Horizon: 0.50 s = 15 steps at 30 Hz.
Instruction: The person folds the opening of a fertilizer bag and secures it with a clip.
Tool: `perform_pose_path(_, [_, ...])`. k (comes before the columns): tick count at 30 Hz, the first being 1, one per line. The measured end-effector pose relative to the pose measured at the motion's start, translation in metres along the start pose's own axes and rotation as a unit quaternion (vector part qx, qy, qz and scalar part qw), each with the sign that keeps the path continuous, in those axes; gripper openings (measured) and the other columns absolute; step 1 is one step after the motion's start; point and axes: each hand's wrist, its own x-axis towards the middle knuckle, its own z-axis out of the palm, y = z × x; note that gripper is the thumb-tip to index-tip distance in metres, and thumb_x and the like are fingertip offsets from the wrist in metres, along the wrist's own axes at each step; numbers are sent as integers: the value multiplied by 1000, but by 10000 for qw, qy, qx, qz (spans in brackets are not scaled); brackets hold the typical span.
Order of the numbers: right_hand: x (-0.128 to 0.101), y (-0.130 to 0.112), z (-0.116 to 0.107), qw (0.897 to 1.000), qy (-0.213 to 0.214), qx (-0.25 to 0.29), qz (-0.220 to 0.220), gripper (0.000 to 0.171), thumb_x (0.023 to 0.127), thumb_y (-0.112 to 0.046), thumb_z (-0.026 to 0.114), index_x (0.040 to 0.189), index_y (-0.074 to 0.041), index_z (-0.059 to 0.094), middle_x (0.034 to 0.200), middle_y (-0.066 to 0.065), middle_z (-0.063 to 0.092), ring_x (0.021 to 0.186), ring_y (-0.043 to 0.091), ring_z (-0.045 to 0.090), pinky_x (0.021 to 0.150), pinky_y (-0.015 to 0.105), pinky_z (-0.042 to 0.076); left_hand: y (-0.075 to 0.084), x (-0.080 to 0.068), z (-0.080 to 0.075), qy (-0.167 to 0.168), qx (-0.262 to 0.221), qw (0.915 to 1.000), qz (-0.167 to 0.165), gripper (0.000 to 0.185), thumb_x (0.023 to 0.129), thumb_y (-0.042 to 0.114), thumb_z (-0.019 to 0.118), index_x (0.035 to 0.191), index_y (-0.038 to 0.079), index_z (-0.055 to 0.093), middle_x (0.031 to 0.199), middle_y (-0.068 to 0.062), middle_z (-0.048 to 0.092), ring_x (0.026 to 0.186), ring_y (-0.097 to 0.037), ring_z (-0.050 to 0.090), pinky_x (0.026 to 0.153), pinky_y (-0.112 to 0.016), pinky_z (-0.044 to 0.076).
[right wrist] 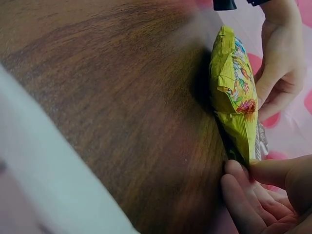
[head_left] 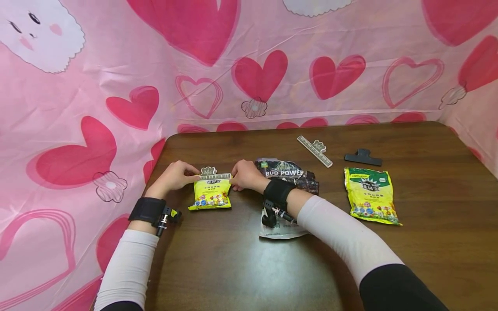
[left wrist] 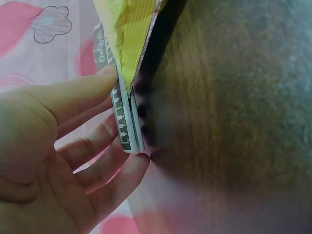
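A small yellow printed bag (head_left: 212,195) lies on the left of the table. Across its folded top edge sits a white bag clip (head_left: 215,176) with a piano-key pattern. My left hand (head_left: 176,176) pinches the clip's left end, thumb on the patterned face and fingers behind, as the left wrist view shows of the clip (left wrist: 122,117). At the opposite side, my right hand (head_left: 247,175) pinches the bag's upper right corner between thumb and fingers; in the right wrist view the bag (right wrist: 236,92) narrows toward those fingertips.
Under my right forearm lies a black-and-grey "BUD POWER" bag (head_left: 285,166). Farther right is a green-and-yellow bag (head_left: 371,196). Behind them lie another piano-key clip (head_left: 314,151) and a black clip (head_left: 363,157). Pink heart-print cloth (head_left: 295,39) hangs around the wooden table (head_left: 439,185).
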Motion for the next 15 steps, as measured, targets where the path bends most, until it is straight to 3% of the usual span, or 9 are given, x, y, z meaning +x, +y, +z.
perform_pose_path(5, [-2,0,-1,9998,-11,-172,-122,10,89,-10,73,92,-1,74,76,10,73,57,11,68,56,23,57,0,-2,0,55,67,9999,82,31,91,22,70,118,5,72,111,-17,72,95,-29,60,87,-45,53])
perform_pose_path(10, [-7,-2,-10,9985,-33,-411,-366,16,88,-11,74,100,0,73,80,11,75,59,11,69,56,23,57,6,-6,-6,327,16,9995,45,28,92,23,70,115,7,73,107,-15,73,93,-29,61,83,-43,55])
perform_pose_path(15, [-16,-6,-30,9953,-41,-668,-695,25,88,-14,74,109,0,71,83,11,77,65,18,73,60,24,57,21,-7,-14,767,-75,9961,426,27,93,21,68,114,5,73,102,-14,74,91,-27,65,80,-42,56])
